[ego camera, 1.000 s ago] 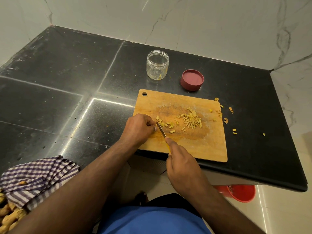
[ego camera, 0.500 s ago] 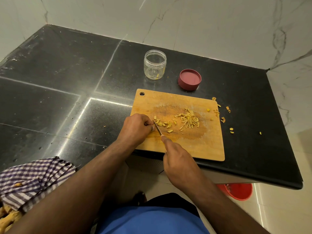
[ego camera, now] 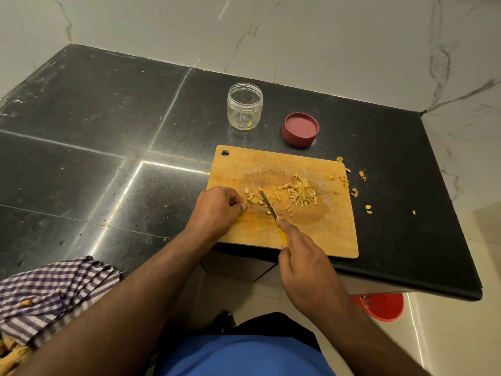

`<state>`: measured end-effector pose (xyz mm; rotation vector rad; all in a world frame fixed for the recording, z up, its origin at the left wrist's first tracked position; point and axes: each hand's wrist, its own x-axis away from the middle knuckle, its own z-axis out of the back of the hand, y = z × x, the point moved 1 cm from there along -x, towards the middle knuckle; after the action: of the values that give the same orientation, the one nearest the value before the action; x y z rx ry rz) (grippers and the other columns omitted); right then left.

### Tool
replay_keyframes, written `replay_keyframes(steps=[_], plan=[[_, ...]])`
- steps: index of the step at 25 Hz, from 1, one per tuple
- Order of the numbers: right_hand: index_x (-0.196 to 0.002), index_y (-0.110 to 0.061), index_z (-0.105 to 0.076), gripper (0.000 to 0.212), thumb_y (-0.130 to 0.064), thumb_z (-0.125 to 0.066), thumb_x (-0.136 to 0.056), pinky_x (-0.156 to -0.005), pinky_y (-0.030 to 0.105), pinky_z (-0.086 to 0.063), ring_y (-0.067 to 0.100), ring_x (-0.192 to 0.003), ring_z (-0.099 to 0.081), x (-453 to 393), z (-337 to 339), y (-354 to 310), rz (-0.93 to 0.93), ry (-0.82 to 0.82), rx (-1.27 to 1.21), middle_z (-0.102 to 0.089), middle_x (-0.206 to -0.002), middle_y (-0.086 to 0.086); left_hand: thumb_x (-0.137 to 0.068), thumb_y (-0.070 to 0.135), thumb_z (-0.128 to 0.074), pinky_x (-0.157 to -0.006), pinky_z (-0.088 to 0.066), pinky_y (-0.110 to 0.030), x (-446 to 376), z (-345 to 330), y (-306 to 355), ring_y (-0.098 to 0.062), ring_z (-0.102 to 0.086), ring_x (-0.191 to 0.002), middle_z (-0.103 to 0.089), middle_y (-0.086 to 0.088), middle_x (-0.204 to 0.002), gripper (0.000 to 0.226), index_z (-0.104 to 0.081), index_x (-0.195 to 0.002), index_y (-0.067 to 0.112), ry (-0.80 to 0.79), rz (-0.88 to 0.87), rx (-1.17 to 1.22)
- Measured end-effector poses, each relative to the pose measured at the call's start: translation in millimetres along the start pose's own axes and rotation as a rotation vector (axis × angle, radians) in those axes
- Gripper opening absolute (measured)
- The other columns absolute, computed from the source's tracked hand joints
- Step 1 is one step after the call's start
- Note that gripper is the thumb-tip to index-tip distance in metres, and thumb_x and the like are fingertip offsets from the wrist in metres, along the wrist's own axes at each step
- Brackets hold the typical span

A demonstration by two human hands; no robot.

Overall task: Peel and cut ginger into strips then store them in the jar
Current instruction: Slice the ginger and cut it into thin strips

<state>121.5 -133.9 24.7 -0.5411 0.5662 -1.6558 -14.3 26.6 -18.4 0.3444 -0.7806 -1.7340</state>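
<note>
A wooden cutting board [ego camera: 311, 234] lies at the counter's front edge. On its middle sits a pile of cut ginger strips [ego camera: 301, 195], with smaller pieces [ego camera: 252, 199] to its left. My right hand [ego camera: 303, 264] grips a yellow-handled knife [ego camera: 268, 206] whose blade rests on the board between the two heaps. My left hand [ego camera: 219, 208], fingers curled, pinches a small ginger piece at the left heap. An open clear jar [ego camera: 245, 105] stands behind the board, with a few bits at its bottom. Its maroon lid [ego camera: 300, 129] lies upside down to the jar's right.
Ginger peel scraps [ego camera: 353, 192] lie on the black counter [ego camera: 95, 147] right of the board. A checked cloth [ego camera: 51, 294] with raw ginger [ego camera: 12, 356] lies at the lower left. A red bucket [ego camera: 379, 306] stands on the floor below. Marble walls close the back and right.
The knife blade has shifted a little to the right, away from my left fingertips. My left hand stays at the small heap. The camera has dipped slightly.
</note>
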Motion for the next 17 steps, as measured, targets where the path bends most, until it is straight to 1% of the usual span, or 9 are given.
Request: replay_keyframes(steps=[3, 5, 6, 10, 13, 15, 17], plan=[[-0.150, -0.027, -0.028, 0.050, -0.018, -0.038, -0.101, -0.085, 0.012, -0.036, 0.004, -0.107, -0.048, -2, -6, -5, 0.021, -0.022, 0.004, -0.050, -0.131, -0.006, -0.090, 0.030, -0.073, -0.059, -0.036, -0.012, 0, 0, 0, -0.003, -0.058, -0.082, -0.069, 0.012, -0.092, 0.013, -0.076, -0.100, 0.022, 0.017, 0.011, 0.009], [-0.150, -0.028, -0.027, 0.051, -0.020, -0.037, -0.102, -0.085, 0.018, -0.039, 0.006, -0.105, -0.050, -4, -11, -7, 0.023, -0.049, 0.014, -0.051, -0.129, -0.005, -0.089, 0.029, -0.074, -0.058, -0.035, -0.011, 0, 0, 0, -0.004, -0.058, -0.083, -0.067, 0.011, -0.090, 0.013, -0.077, -0.099, 0.021, 0.017, 0.007, 0.008], [-0.150, -0.027, -0.026, 0.051, -0.019, -0.037, -0.102, -0.084, 0.018, -0.039, 0.007, -0.105, -0.050, -6, -13, -7, 0.025, -0.061, 0.023, -0.051, -0.129, -0.004, -0.089, 0.028, -0.074, -0.059, -0.035, -0.012, 0, 1, 1, -0.004, -0.058, -0.084, -0.068, 0.010, -0.090, 0.013, -0.077, -0.100, 0.021, 0.015, 0.006, 0.007], [-0.151, -0.019, -0.028, 0.052, -0.013, -0.039, -0.100, -0.079, 0.013, -0.031, 0.011, -0.100, -0.050, -9, -17, -7, 0.086, -0.080, 0.095, -0.052, -0.129, 0.000, -0.089, 0.027, -0.074, -0.059, -0.035, -0.011, 0, 0, 1, -0.004, -0.059, -0.083, -0.070, 0.009, -0.092, 0.012, -0.077, -0.099, 0.021, 0.017, -0.004, 0.009], [-0.151, -0.023, -0.027, 0.052, -0.015, -0.038, -0.101, -0.075, 0.014, -0.031, 0.008, -0.092, -0.049, -9, -16, -4, 0.070, -0.091, 0.091, -0.053, -0.121, -0.002, -0.089, 0.027, -0.075, -0.058, -0.034, -0.011, 0, 0, 0, -0.003, -0.059, -0.082, -0.071, 0.009, -0.091, 0.011, -0.078, -0.097, 0.021, 0.024, -0.005, 0.016], [-0.151, -0.025, -0.025, 0.053, -0.017, -0.038, -0.101, -0.072, 0.018, -0.034, 0.010, -0.086, -0.049, -10, -16, 0, 0.078, -0.115, 0.112, -0.052, -0.115, -0.003, -0.088, 0.027, -0.075, -0.059, -0.035, -0.011, -1, 1, 0, -0.002, -0.059, -0.082, -0.071, 0.009, -0.091, 0.010, -0.078, -0.096, 0.021, 0.018, -0.002, 0.019], [-0.151, -0.028, -0.024, 0.053, -0.019, -0.037, -0.101, -0.075, 0.027, -0.042, 0.013, -0.088, -0.050, -11, -15, 4, 0.076, -0.136, 0.119, -0.053, -0.115, -0.001, -0.088, 0.026, -0.075, -0.060, -0.036, -0.011, -1, 1, 0, -0.004, -0.061, -0.083, -0.073, 0.009, -0.092, 0.009, -0.078, -0.095, 0.021, 0.012, 0.002, 0.027]])
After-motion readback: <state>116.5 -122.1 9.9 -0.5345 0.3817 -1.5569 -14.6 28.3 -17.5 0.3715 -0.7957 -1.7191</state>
